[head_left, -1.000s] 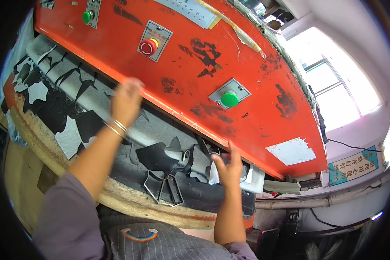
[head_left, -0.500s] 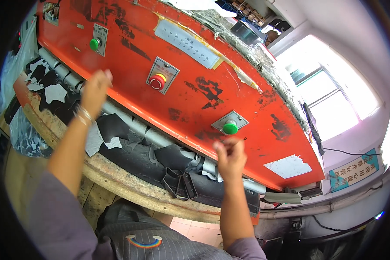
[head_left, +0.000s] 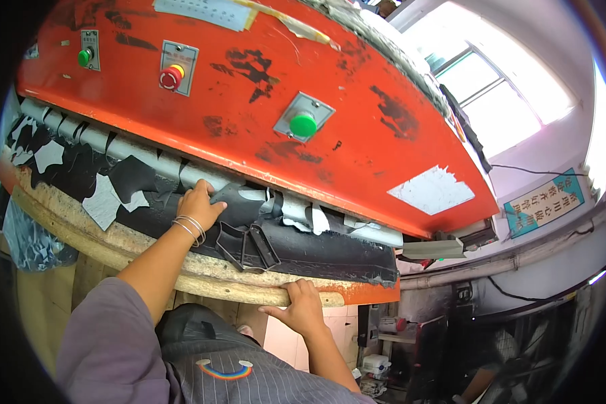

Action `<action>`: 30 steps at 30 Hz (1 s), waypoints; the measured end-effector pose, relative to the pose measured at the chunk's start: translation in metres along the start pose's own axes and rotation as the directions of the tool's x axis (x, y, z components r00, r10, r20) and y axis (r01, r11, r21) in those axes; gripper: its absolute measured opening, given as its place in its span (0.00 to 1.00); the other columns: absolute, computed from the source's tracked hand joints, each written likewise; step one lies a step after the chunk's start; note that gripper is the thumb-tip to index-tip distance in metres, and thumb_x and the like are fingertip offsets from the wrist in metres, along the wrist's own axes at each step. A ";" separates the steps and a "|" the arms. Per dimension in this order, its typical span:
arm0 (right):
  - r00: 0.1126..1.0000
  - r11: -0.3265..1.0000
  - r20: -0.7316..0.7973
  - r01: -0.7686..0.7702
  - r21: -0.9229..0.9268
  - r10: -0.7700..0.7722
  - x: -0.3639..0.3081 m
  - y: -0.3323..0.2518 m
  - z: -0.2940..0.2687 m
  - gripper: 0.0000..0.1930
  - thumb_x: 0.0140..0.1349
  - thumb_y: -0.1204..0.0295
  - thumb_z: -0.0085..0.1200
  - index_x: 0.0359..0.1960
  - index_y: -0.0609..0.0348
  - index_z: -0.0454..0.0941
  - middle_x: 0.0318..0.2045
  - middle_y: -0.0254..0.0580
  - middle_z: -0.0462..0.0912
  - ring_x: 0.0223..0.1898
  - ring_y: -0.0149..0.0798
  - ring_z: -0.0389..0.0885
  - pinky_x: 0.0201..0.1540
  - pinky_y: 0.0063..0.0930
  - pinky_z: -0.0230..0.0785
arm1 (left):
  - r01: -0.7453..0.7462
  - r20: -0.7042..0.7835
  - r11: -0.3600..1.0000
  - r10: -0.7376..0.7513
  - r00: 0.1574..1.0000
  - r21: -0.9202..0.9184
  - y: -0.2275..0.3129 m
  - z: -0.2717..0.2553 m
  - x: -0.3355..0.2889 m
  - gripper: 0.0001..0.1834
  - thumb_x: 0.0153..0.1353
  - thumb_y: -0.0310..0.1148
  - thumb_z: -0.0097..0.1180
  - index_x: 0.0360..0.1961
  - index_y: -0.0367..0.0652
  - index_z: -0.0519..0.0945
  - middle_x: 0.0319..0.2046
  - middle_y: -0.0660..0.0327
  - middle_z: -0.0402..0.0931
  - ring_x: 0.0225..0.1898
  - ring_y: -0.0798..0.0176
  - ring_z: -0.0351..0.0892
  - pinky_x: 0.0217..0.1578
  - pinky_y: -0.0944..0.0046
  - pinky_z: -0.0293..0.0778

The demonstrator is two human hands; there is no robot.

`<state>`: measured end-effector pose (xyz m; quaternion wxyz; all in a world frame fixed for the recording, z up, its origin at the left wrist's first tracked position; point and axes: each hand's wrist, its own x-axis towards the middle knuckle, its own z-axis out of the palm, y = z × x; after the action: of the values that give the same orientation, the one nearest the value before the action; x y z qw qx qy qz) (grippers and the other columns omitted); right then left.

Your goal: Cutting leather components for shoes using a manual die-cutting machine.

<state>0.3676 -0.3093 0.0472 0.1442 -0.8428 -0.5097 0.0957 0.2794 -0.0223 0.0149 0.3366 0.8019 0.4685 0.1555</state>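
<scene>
My left hand [head_left: 200,205], with thin bracelets at its wrist, reaches over the worktable onto the black sheet material. Its thumb stands apart from the fingers, beside a loose black cut piece [head_left: 239,206]; whether the fingertips pinch anything is hidden. My right hand [head_left: 301,307] rests on the table's worn wooden front edge [head_left: 239,291], fingers over the top and thumb spread to the left. Between the hands, a black metal cutting die [head_left: 268,250] with an angular outline lies on the black sheet [head_left: 330,250].
A red machine beam [head_left: 249,128] spans the table's back, bearing two green buttons [head_left: 304,124] and a red stop knob [head_left: 172,77]. Beneath it runs a pale roll [head_left: 135,145]. Black and white scraps [head_left: 102,202] lie left. A clear plastic bag [head_left: 37,236] hangs at the left.
Both hands have come down from in front of the beam: the left onto the black material, the right onto the table edge. The view has shifted right and down.
</scene>
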 end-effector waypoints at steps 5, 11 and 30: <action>0.995 0.995 0.052 0.084 0.057 -0.087 -0.020 0.019 0.005 0.33 0.39 0.43 0.67 0.35 0.62 0.79 0.32 0.49 0.75 0.39 0.50 0.73 0.43 0.39 0.68 | 0.041 0.243 0.945 0.042 0.969 -0.326 -0.001 -0.010 -0.020 0.14 0.57 0.36 0.59 0.37 0.35 0.79 0.26 0.57 0.80 0.26 0.63 0.79 0.27 0.62 0.73; 0.947 0.959 0.171 0.255 0.125 -0.273 -0.039 0.059 -0.012 0.28 0.46 0.49 0.66 0.38 0.62 0.80 0.32 0.49 0.77 0.39 0.51 0.74 0.43 0.39 0.68 | 0.419 0.481 0.591 -0.059 0.875 -0.689 -0.001 -0.051 -0.077 0.09 0.61 0.33 0.55 0.38 0.39 0.79 0.30 0.64 0.79 0.28 0.71 0.77 0.27 0.69 0.73; 0.985 0.976 -0.066 0.166 0.138 -0.158 0.122 0.115 -0.053 0.33 0.43 0.53 0.63 0.47 0.64 0.74 0.55 0.64 0.65 0.58 0.58 0.61 0.54 0.47 0.66 | 0.072 0.054 0.807 -0.050 0.997 -0.586 0.139 0.125 -0.077 0.33 0.67 0.56 0.42 0.59 0.36 0.66 0.45 0.53 0.77 0.29 0.64 0.78 0.32 0.64 0.75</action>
<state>0.5361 -0.2598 0.0563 0.2254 -0.7881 -0.5645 0.0966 0.4005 -0.1843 0.0243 0.5808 0.6459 0.4171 0.2673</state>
